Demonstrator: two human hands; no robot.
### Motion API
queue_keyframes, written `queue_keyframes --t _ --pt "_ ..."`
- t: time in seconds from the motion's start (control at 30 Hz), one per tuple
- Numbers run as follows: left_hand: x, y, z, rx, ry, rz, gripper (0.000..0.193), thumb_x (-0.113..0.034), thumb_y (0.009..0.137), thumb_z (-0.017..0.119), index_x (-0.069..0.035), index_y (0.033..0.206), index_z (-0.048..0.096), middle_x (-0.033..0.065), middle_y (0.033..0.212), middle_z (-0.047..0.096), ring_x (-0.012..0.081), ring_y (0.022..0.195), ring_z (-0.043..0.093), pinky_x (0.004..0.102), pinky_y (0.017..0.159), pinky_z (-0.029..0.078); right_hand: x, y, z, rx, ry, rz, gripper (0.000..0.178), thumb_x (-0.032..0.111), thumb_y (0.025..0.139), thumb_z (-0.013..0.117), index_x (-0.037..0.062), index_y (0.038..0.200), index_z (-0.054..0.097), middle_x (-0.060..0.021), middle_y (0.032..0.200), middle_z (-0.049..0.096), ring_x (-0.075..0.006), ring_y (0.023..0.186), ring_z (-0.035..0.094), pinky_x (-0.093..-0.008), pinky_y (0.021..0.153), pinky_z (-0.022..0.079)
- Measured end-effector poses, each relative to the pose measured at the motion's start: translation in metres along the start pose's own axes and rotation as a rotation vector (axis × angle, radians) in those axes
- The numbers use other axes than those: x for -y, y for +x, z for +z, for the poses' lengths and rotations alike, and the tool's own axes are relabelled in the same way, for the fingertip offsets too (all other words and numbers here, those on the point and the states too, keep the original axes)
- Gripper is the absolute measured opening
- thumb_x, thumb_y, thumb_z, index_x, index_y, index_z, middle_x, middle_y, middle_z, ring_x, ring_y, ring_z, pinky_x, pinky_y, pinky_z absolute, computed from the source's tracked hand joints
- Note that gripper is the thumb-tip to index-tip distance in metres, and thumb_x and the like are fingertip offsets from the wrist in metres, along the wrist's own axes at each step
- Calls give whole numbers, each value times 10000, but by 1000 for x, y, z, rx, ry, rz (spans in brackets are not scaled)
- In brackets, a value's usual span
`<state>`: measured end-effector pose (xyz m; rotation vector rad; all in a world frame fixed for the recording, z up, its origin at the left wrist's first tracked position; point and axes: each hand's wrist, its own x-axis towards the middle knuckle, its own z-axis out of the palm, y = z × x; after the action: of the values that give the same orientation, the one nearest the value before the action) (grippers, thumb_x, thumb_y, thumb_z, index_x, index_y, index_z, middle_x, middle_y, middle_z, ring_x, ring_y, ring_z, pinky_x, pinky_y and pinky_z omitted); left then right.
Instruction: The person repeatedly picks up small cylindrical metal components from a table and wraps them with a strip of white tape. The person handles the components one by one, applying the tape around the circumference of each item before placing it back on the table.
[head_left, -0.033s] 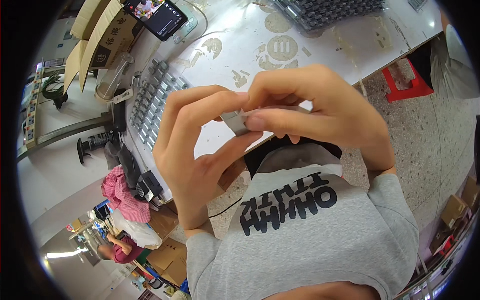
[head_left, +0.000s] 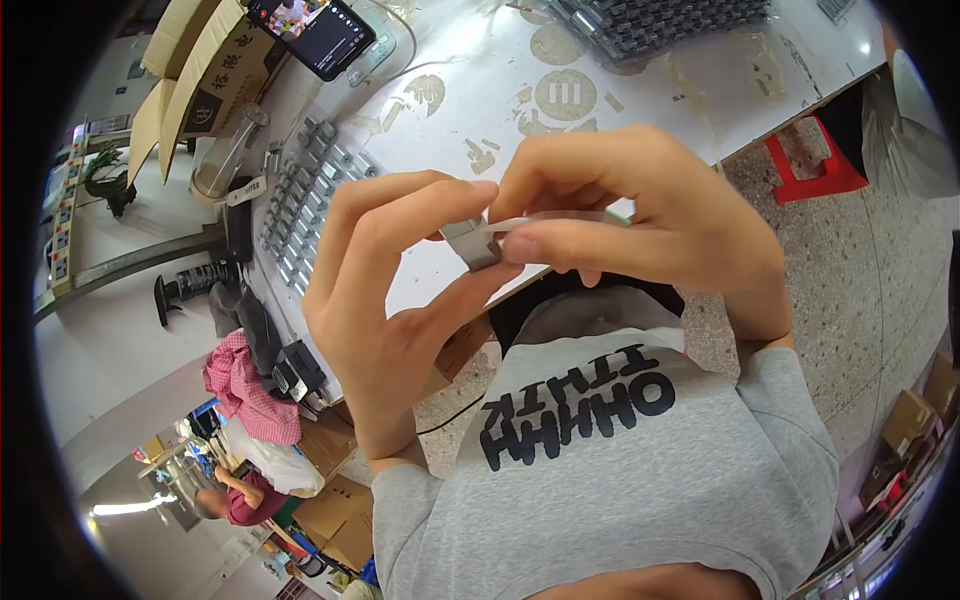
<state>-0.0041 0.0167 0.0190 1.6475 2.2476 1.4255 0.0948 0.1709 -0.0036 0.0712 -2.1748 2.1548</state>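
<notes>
Left hand [head_left: 368, 285]: grip pinching grey block [head_left: 474, 248]. Right hand [head_left: 660, 210]: grip pinching clear strip [head_left: 512, 224], thumb [head_left: 524, 248] slightly farther right of block than before.

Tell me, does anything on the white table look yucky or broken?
Yes, patchy tan marks, some round, mar the white table beyond the right hand. They look odd against the white; worn spots or leftover glue, maybe.

Beyond the left hand [head_left: 375, 300] and right hand [head_left: 660, 215], white tabletop [head_left: 470, 50] leaves a lane toward 12 o'clock, crossed only by flat residue patches [head_left: 565, 97]. Rows of metal parts [head_left: 308, 200] bar 9 to 10 o'clock, a phone [head_left: 318, 42] 11, densely packed dark parts [head_left: 680, 28] 1; the person's torso [head_left: 610, 480] closes off 6.
</notes>
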Motion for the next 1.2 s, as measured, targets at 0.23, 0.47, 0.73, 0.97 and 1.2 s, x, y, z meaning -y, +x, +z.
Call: queue_keyframes --t 0.23,0.47,0.73,0.97,1.2 --pt "-7 -1 -8 97 229 65 463 8 545 750 18 970 566 120 917 606 196 837 570 274 722 455 3 -3 -1 -65 -189 -89 86 31 768 592 16 817 523 14 664 508 -25 557 429 -162 473 318" --pt "-7 1 -6 6 197 106 428 -58 496 755 -30 903 627 95 840 633 171 727 596 238 604 465 4 -1 0 -26 -16 -66 47 16 780 568 -4 775 525 15 643 509 -12 573 434 -164 480 324" --pt "7 -1 -2 -47 -17 190 489 -118 499 779 -17 939 592 112 854 637 180 729 595 237 610 461 -2 2 6 -57 186 -84 60 30 792 569 -5 763 530 28 635 506 -1 572 435 -152 489 326" --pt "13 -9 7 -156 -205 172 530 -292 565 773 -45 978 550 116 888 638 196 872 546 260 709 420 13 3 1 41 340 89 84 82 796 600 12 787 555 21 627 521 1 547 460 -142 417 313" --pt "25 -26 40 -389 -291 90 588 -440 781 553 -18 1156 389 223 1132 496 284 1085 461 389 927 344 0 7 11 21 432 -70 113 102 817 580 3 868 571 -7 638 539 -23 477 469 -148 397 333"
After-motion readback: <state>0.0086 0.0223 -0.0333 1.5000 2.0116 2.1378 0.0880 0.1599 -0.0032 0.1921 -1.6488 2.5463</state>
